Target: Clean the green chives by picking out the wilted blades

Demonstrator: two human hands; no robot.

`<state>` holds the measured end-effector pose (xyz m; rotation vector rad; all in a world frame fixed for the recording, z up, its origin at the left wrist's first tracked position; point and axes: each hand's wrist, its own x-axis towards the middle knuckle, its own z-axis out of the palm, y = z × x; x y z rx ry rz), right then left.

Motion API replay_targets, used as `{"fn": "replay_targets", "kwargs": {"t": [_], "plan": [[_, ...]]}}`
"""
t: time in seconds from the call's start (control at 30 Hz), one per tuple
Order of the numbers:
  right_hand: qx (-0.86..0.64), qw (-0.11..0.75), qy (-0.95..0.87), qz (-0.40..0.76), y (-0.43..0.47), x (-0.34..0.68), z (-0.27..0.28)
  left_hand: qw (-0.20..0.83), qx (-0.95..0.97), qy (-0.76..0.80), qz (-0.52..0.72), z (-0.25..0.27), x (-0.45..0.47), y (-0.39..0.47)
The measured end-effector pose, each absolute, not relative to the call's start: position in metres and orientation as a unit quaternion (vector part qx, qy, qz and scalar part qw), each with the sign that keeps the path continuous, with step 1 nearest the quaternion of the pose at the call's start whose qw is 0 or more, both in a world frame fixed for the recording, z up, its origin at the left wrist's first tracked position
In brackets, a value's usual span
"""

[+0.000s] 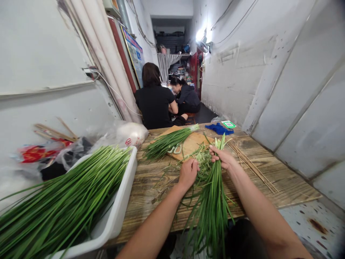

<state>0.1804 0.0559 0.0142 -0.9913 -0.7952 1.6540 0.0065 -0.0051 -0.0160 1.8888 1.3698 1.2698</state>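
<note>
My right hand (223, 158) grips a bunch of garlic chives (212, 201) near its pale ends, which point up and away from me. The green leaves hang down over the table's near edge. My left hand (189, 173) is closed just left of the bunch, its fingers curled by a heap of loose trimmings (203, 158). Whatever those fingers may pinch is hidden. Behind the heap, a second chive bundle (172, 141) lies across a wooden board (192, 144). Pale scissor handles (176, 149) show at that bundle's near side.
A white plastic tub (122, 201) full of long chives (70, 194) stands at the left. Thin wooden sticks (253, 167) lie right on the wooden table (285, 180). A blue cloth (219, 128) rests at the far edge, with plastic bags (126, 133) behind the tub. Two people sit beyond.
</note>
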Motion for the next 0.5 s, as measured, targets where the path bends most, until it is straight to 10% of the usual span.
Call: {"fn": "replay_targets", "kwargs": {"t": [0.5], "plan": [[-0.422,0.462,-0.4,0.67,0.037,0.166,0.021,0.172,0.745,0.494,0.414,-0.02,0.008,-0.008]]}}
